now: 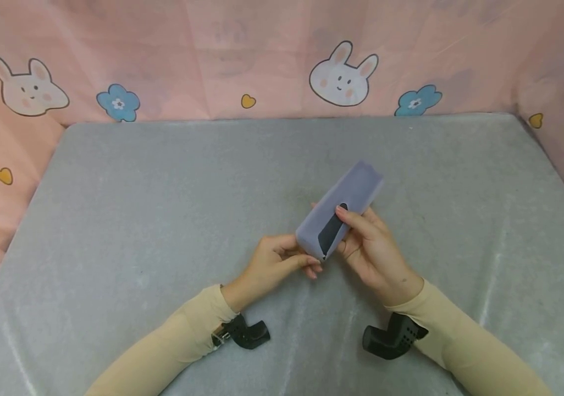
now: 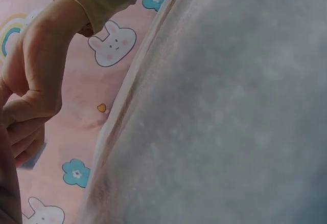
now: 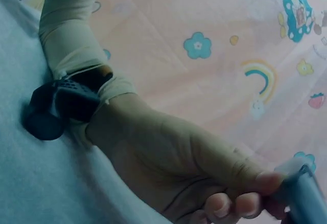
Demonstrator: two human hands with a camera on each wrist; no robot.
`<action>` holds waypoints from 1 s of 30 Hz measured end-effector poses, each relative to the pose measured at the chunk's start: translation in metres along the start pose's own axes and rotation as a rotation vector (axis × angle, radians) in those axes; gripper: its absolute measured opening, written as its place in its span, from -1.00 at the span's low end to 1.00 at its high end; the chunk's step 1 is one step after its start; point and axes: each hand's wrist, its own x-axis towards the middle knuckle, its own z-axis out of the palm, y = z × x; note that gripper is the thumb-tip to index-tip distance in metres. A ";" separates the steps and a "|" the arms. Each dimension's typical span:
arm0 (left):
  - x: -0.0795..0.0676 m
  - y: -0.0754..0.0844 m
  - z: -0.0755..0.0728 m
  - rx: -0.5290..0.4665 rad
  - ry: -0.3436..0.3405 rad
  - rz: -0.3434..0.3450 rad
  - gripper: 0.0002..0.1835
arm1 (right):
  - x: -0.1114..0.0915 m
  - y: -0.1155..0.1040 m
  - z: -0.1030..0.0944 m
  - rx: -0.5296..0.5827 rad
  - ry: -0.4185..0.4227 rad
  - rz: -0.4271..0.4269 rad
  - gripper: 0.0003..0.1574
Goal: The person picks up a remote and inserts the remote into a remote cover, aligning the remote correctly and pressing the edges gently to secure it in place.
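Note:
A long lavender case point(image 1: 353, 187), somewhat see-through at its far end, is held slantwise above the table in the head view. A dark wedge-shaped patch point(image 1: 330, 234) shows on its upper face. My right hand point(image 1: 376, 250) grips the case from the right, thumb on top by the patch and fingers underneath. At the near lower corner, my left hand point(image 1: 274, 264) pinches the case between thumb and curled fingers. The right wrist view has the left hand point(image 3: 179, 157) at the case's end point(image 3: 306, 198). Only a sliver of the case point(image 2: 33, 157) appears in the left wrist view, below the right hand point(image 2: 38, 75).
A grey cloth-covered table point(image 1: 163, 181) lies beneath both hands. Behind it hangs a pink curtain point(image 1: 163, 49) printed with rabbits, flowers and hearts. Black wrist devices point(image 1: 247, 333) sit under the beige sleeves point(image 1: 173, 341).

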 end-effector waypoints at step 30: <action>-0.001 -0.005 0.016 -0.054 0.173 -0.151 -0.89 | 0.008 0.006 0.001 -0.214 -0.087 -0.491 -0.42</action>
